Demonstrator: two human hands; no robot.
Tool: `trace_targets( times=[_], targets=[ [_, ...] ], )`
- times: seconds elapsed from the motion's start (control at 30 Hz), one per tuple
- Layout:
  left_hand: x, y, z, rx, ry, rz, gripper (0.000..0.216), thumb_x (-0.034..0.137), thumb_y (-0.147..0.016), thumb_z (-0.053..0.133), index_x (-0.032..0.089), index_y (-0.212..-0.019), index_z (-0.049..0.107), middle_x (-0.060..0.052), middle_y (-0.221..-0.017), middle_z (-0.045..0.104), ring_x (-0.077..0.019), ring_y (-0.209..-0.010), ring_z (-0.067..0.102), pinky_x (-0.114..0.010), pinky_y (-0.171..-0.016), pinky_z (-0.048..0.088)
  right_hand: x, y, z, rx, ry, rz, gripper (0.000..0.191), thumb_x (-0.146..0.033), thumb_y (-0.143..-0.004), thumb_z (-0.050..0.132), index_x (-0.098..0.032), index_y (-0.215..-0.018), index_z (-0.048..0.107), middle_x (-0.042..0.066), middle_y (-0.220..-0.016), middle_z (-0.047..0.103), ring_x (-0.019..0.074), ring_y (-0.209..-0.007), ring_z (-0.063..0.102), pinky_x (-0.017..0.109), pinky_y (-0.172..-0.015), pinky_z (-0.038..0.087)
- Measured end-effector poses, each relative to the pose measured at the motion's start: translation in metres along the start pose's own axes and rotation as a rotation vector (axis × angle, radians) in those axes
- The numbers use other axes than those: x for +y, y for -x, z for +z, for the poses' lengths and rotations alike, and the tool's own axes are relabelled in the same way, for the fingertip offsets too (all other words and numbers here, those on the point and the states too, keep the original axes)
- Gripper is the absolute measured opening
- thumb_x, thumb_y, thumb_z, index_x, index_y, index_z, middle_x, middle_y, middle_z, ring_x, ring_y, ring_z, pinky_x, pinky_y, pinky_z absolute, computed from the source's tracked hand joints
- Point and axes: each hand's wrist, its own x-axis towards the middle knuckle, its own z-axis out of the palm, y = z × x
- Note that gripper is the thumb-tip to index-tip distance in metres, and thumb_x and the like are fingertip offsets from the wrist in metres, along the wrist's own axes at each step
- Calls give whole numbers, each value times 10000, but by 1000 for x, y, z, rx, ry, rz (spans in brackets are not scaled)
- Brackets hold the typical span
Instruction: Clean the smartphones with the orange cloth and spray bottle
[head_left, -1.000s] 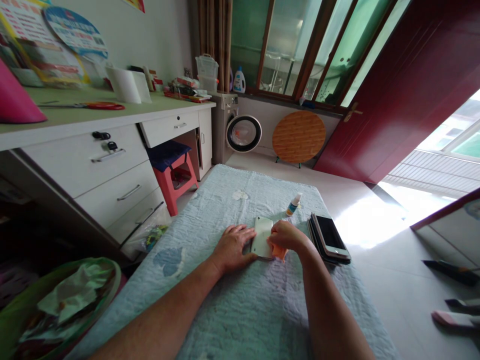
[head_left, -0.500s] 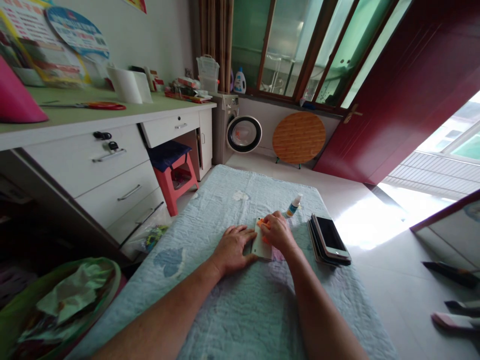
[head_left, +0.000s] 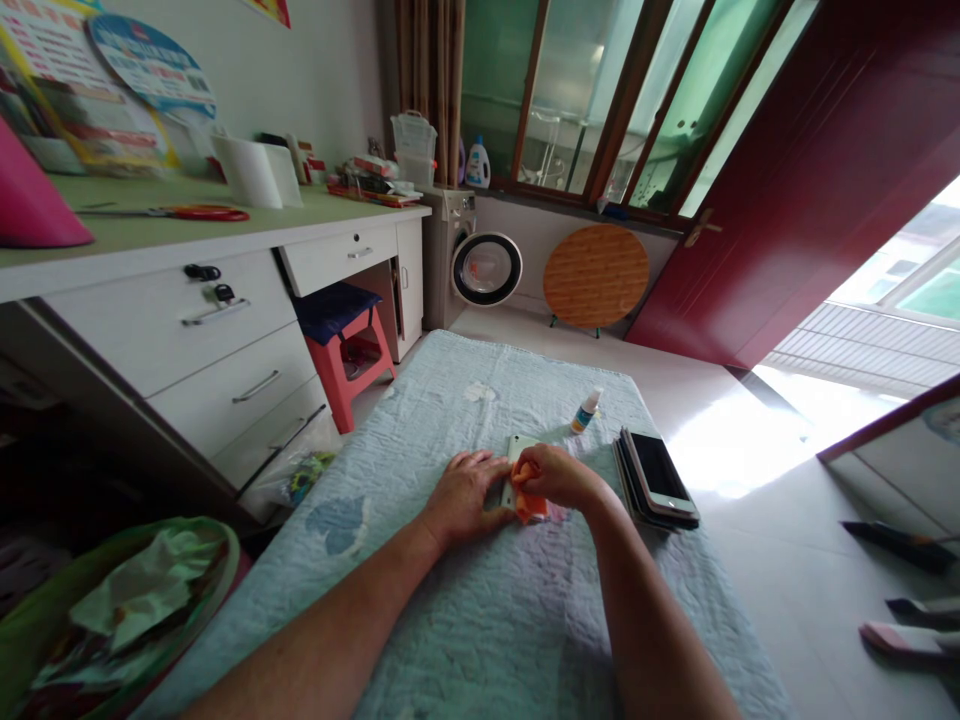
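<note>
A pale smartphone [head_left: 517, 443] lies flat on the quilted light-blue cover. Along its left side, my left hand [head_left: 466, 497] holds it, fingers stretched to the upper part and thumb at the lower corner. My right hand [head_left: 553, 474] is closed on an orange cloth [head_left: 531, 505], pressed onto the phone's surface. The cloth and hand hide much of the phone. Just beyond my right hand stands a small spray bottle [head_left: 586, 411] with a white top. To the right is a stack of phones or tablets [head_left: 660, 475], the top one white-framed with a dark screen.
The covered surface [head_left: 450, 640] ends at the tiled floor on the right. A bin [head_left: 217, 590] with crumpled paper stands at lower left. A white desk [head_left: 217, 350], pink stool [head_left: 349, 375], open washing-machine door [head_left: 487, 269] and round wooden tabletop [head_left: 596, 275] lie beyond.
My right hand has turned and drawn the orange cloth down the phone towards me, showing more of the cloth. My left hand stays at the phone's left side.
</note>
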Motion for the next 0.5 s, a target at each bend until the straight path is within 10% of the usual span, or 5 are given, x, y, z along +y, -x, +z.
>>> trace_targets(
  times=[0.5],
  targets=[
    [-2, 0, 2, 30, -10, 38, 633, 479, -744, 706, 270, -1317, 538, -45, -1386, 554, -331, -1320, 424, -522, -1115, 265, 42, -32, 31, 602, -42, 133, 249, -78, -776, 485, -131, -925, 679, 85, -935, 577, 158, -838, 538, 235, -805, 410]
  ],
)
